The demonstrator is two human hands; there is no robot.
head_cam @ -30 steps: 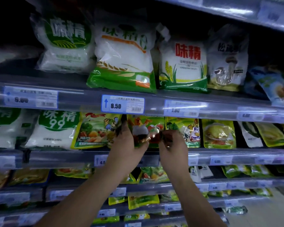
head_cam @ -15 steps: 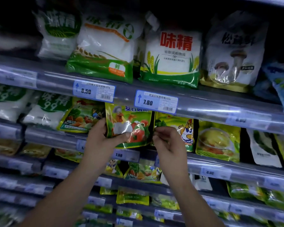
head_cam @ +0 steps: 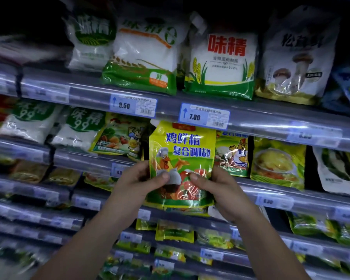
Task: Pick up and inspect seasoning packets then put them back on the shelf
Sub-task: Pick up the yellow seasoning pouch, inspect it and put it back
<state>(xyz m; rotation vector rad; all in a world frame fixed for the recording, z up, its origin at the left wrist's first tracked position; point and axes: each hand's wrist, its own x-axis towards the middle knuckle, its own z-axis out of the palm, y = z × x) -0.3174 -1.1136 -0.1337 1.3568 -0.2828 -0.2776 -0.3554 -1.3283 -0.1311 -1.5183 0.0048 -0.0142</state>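
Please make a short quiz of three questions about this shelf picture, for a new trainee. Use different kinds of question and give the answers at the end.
1. True or false: only one hand holds the yellow packet.
2. Which price tag hangs just above the held packet? A) the 7.80 tag B) the 8.50 tag C) no tag at all
3. Fill in: the white bag with red characters stands on the shelf ______ the held packet.

Key
1. False: the left hand and the right hand grip it together, thumbs on its front.
2. A
3. above
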